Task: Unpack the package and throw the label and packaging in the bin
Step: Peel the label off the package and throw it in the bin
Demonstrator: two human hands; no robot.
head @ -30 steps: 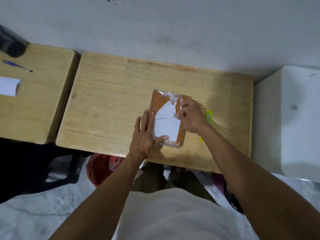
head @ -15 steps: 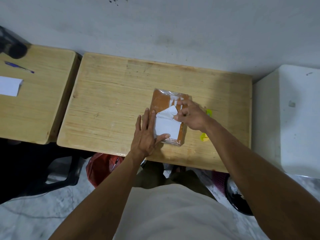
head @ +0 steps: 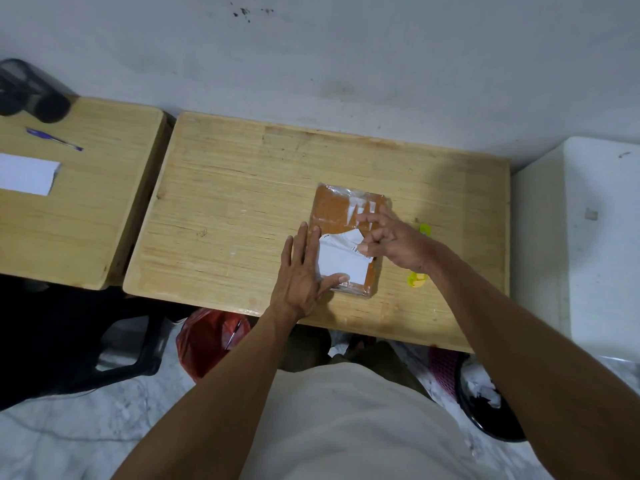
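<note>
Peeling is the step in hand, judging by how the two hands share the flat orange-brown parcel wrapped in clear plastic film (head: 346,216), which lies on the right half of the pale wooden table (head: 235,202), near its front edge. The left hand (head: 304,271) lies flat and spread, fingers on the parcel's left edge and thumb across its near corner. It grips nothing and seems there only to press the parcel down so that it does not lift or slide with the pull. The right hand (head: 391,240) comes in from the right and pinches the far right corner of the white paper shipping label (head: 341,263) between thumb and fingertips. That corner is folded up and back toward the person, while the near part of the label lies flat and stuck. White torn scraps cling to the film just beyond the fold, which suggests the paper is tearing rather than lifting clean, so a low, slow pull would likely serve best.

A small yellow-green plastic tool (head: 417,280) lies on the table just right of the parcel, partly hidden by the right wrist; I cannot tell what it is. On the floor to the right sits a dark round bin with crumpled paper in it (head: 485,407), close enough to drop the label in. The film wrapping looks unopened.
</note>
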